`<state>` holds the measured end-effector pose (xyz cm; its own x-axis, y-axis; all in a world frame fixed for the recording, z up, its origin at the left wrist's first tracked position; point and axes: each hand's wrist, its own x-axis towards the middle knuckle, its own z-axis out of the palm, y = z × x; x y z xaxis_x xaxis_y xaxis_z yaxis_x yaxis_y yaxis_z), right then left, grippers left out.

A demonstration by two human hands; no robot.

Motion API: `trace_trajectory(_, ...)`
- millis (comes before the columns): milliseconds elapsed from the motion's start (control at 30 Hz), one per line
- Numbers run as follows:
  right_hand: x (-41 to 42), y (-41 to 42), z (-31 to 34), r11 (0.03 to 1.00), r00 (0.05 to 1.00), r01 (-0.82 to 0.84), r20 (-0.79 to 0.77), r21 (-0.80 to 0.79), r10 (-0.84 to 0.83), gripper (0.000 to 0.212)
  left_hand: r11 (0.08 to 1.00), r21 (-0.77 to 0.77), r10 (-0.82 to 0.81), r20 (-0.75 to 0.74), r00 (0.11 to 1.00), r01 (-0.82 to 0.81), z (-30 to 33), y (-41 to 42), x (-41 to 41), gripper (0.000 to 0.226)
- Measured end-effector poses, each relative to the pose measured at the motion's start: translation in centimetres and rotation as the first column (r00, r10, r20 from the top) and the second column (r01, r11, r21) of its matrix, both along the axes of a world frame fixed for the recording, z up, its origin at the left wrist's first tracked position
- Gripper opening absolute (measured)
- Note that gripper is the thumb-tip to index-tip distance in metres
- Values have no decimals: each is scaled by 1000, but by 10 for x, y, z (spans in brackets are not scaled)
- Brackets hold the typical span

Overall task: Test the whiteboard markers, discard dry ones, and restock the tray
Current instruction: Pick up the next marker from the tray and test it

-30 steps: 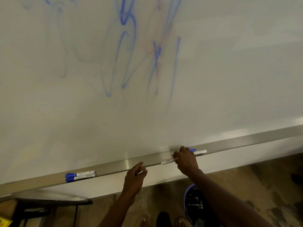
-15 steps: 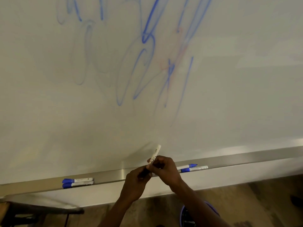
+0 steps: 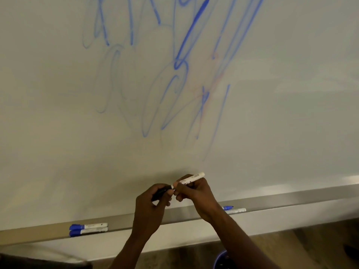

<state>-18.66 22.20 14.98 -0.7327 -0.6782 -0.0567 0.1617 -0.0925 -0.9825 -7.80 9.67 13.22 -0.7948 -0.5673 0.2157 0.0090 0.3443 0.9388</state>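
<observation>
Both hands meet just above the tray. The right hand (image 3: 196,193) curls round the white barrel of a marker (image 3: 191,178), which tilts up toward 2 o'clock. The left hand (image 3: 153,202) pinches the marker's black cap (image 3: 162,191) at the barrel's lower end; whether the cap is on or off cannot be told.

Behind them a whiteboard (image 3: 291,113) carries loose blue scribbles (image 3: 186,41), some faint. Its metal tray (image 3: 291,199) holds two blue-capped markers (image 3: 88,229) at 8 o'clock from the hands and two more markers (image 3: 234,209) at 4 o'clock. Below lie a wood-toned floor (image 3: 291,247) and a blue bin rim (image 3: 220,256).
</observation>
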Motion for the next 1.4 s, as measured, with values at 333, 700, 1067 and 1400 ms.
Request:
trace_trajectory(333, -4, -2, 25, 992, 992, -111, 61, -56, 114, 19, 949, -262, -183, -15, 983, 173, 28, -20, 7, 10)
trace_trajectory(700, 2, 6, 59, 987, 980, -154, -135, -48, 146, 21, 881, -428, -245, -50, 968, 201, 59, -36, 21, 34)
trace_trajectory(1067, -49, 67, 113, 957, 983, 43, -161, -287, -92, 28, 959, -222, 127, -211, 969, -174, 95, -127, 79, 32)
trace_trajectory(1400, -14, 13, 128, 931, 928, 55, -326, -360, -180, 16, 665, -503, 253, -544, 800, -552, 135, -90, 38, 23)
